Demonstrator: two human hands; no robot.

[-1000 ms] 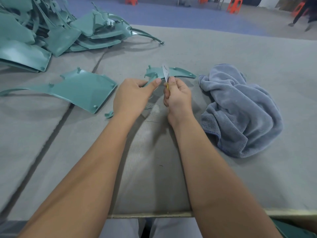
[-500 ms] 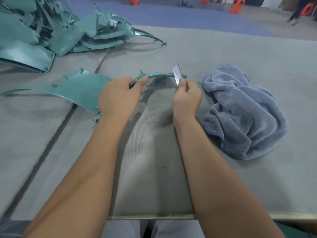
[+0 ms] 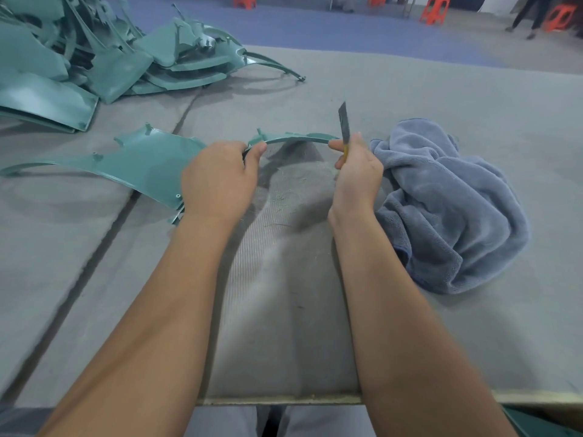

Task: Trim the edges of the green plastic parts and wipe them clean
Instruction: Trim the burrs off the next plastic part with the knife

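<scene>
A thin curved green plastic part (image 3: 296, 138) arches just above the grey table between my two hands. My left hand (image 3: 220, 181) grips its left end, thumb on top. My right hand (image 3: 356, 171) holds a utility knife (image 3: 344, 127) with a yellow handle, its blade pointing up beside the part's right end; a fingertip of that hand touches the end of the strip. A larger flat green panel (image 3: 138, 165) lies on the table left of my left hand. A crumpled grey-blue towel (image 3: 448, 206) lies right of my right hand.
A heap of green plastic parts (image 3: 94, 58) fills the far left of the grey felt-covered table (image 3: 284, 310). Fine shavings lie on the felt under the strip. Orange stools (image 3: 435, 9) and a person's legs stand on the floor beyond. The table's near edge (image 3: 277, 400) runs below my forearms.
My hands have moved apart along the strip. The knife has slid right to the strip's right end, and the strip now arches between my hands.
</scene>
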